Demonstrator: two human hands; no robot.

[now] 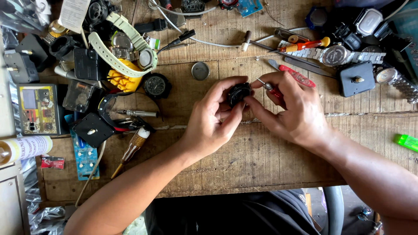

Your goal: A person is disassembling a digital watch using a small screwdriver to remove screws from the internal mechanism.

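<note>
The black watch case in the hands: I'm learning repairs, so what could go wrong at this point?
1. The small screwdriver in the right hand may slip and scratch the black watch case, held only by left hand fingertips.
2. A loosened part could vanish among the tools on the cluttered wooden bench.

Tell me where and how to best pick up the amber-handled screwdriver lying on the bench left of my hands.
Grip the amber-handled screwdriver by its thick handle, near the white collar, probably coming from above and its lower right side, where the wooden bench is bare. It lies flat and slanted, tip toward the lower left. Pliers and a black clock movement crowd its upper end, so approach there looks tight.
</note>
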